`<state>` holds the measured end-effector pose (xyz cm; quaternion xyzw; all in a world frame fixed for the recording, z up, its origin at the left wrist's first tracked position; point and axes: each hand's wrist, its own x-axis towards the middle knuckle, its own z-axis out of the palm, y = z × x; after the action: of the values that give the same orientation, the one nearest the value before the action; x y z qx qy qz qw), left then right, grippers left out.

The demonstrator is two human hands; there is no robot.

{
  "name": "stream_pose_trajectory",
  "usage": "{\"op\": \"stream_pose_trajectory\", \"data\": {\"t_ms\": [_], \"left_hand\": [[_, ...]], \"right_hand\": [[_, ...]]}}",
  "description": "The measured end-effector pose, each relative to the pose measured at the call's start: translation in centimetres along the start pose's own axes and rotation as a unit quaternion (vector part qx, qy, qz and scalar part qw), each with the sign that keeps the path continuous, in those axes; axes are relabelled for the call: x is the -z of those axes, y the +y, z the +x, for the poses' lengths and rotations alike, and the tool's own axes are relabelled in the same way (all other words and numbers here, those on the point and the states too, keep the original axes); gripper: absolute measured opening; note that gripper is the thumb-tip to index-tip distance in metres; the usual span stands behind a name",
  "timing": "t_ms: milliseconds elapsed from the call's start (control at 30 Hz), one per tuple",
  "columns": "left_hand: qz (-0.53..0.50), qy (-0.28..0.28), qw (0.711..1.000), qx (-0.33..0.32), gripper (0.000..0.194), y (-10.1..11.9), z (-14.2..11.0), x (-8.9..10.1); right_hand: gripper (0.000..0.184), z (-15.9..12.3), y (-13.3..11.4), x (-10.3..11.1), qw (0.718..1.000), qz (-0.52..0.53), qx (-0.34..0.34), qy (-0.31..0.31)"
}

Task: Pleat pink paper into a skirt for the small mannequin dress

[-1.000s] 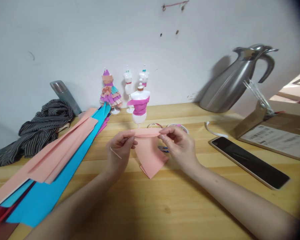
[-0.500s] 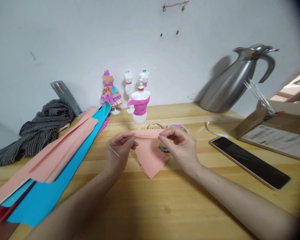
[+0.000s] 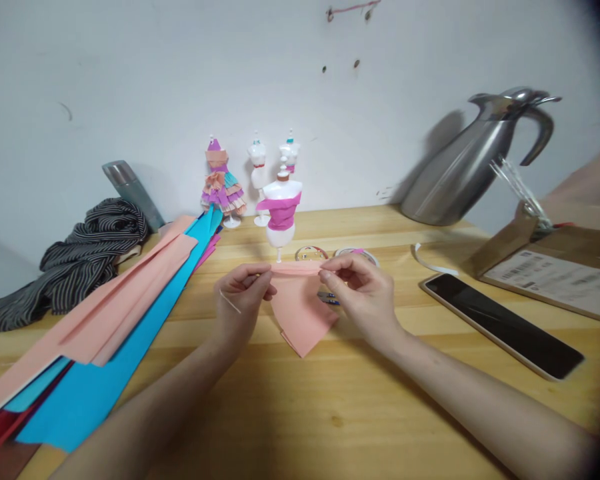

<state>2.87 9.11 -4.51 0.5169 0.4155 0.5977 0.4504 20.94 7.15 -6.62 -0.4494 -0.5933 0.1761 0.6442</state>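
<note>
My left hand pinches the left end of a narrow folded strip of peach crepe paper. The right end is pinched between thumb and forefinger of my right hand, so the strip is stretched level between them. Below it a wider peach paper piece hangs or lies with a pointed lower corner; I cannot tell whether the two are joined. A thin pale sliver shows against my left hand. Just behind the strip stands a small white dress form wrapped in magenta paper. Small blue-handled snips lie partly hidden beside my right hand.
Long peach and blue paper sheets lie at left near a striped cloth. Behind stand a ruffled paper dress on a form and two other forms. Tape rolls, a phone, a carton and a steel jug are rightward.
Both hands keep their pinch on the peach strip, almost unmoved. The whole view has shifted very slightly. At the far right edge, a pinkish blurred shape now covers the bright patch beside the carton.
</note>
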Motion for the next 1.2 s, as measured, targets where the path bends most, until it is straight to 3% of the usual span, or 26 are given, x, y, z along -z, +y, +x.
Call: {"op": "stream_pose_trajectory", "data": {"t_ms": [300,533,1200], "left_hand": [[0.018,0.006,1.000,-0.004,0.022,-0.3,0.1,0.1],[0.053,0.017,0.998,-0.024,0.011,-0.2,0.3,0.1],[0.070,0.010,0.997,-0.026,0.011,-0.7,0.1,0.1]], "right_hand": [[0.009,-0.2,0.6,0.0,1.000,-0.010,0.001,0.013],[0.011,0.0,1.0,0.1,0.999,-0.044,0.024,-0.004],[0.006,0.0,1.2,0.2,0.990,-0.130,0.054,-0.021]]}}
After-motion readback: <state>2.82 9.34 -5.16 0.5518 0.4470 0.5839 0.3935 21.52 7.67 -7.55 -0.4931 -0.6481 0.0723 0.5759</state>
